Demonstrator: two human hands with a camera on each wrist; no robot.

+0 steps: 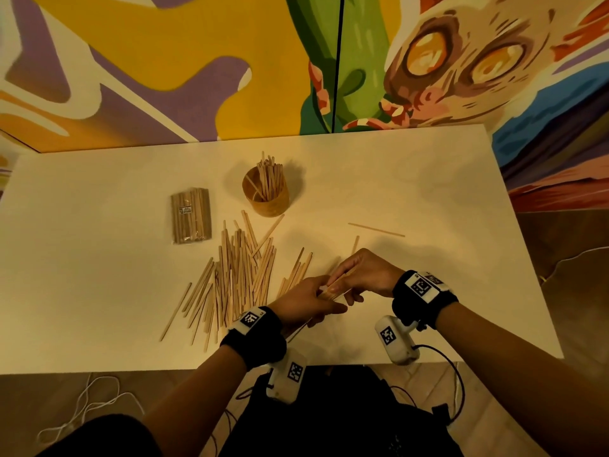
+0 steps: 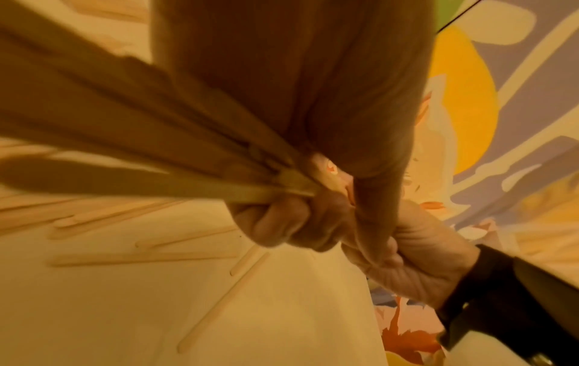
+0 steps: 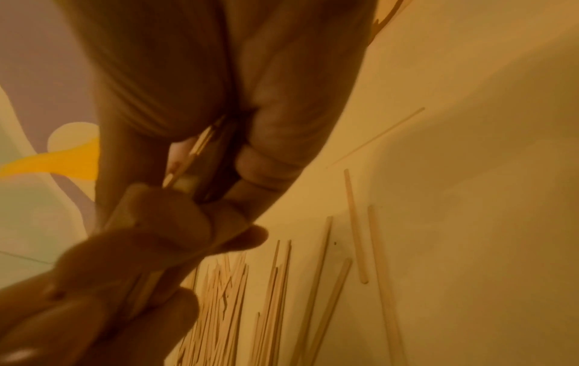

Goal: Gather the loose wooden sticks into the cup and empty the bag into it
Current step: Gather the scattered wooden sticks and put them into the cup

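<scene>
A round wooden cup (image 1: pixel 266 193) with several sticks standing in it sits mid-table. To its left lies a clear bag (image 1: pixel 191 215) packed with sticks. A big pile of loose sticks (image 1: pixel 237 275) spreads in front of them. My left hand (image 1: pixel 304 300) and right hand (image 1: pixel 362 275) meet just right of the pile and both grip one small bundle of sticks (image 1: pixel 333 288). In the left wrist view the bundle (image 2: pixel 156 173) fans out from the curled fingers (image 2: pixel 288 222). In the right wrist view sticks (image 3: pixel 200 148) show between the fingers.
A single stick (image 1: pixel 375 229) lies apart to the right, another (image 1: pixel 355 244) just beyond my right hand. The white table (image 1: pixel 445 192) ends at a painted wall behind. Cables lie on the floor near the table's front edge.
</scene>
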